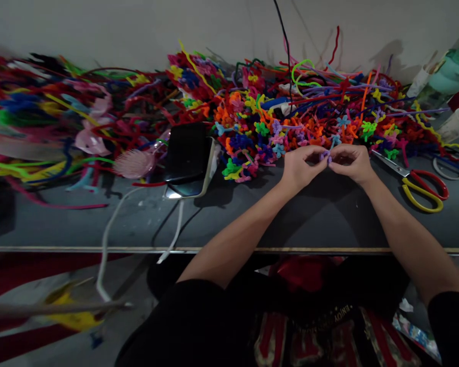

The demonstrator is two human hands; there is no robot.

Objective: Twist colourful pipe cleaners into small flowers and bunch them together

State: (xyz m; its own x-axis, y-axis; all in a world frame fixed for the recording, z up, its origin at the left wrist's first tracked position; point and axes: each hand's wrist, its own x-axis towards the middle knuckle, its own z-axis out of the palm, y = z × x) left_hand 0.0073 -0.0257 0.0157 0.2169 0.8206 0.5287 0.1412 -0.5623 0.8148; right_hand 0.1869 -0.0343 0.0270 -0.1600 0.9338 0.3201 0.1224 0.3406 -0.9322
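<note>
My left hand and my right hand meet over the dark table, fingers pinched together on a small purple pipe cleaner piece. Both hands sit at the near edge of a big heap of small twisted pipe cleaner flowers in orange, green, blue and purple. Most of the purple piece is hidden by my fingertips.
Red and yellow scissors lie right of my right hand. A phone with a white cable and a pink brush lie to the left. Long loose pipe cleaners cover the back left. Cups stand far right.
</note>
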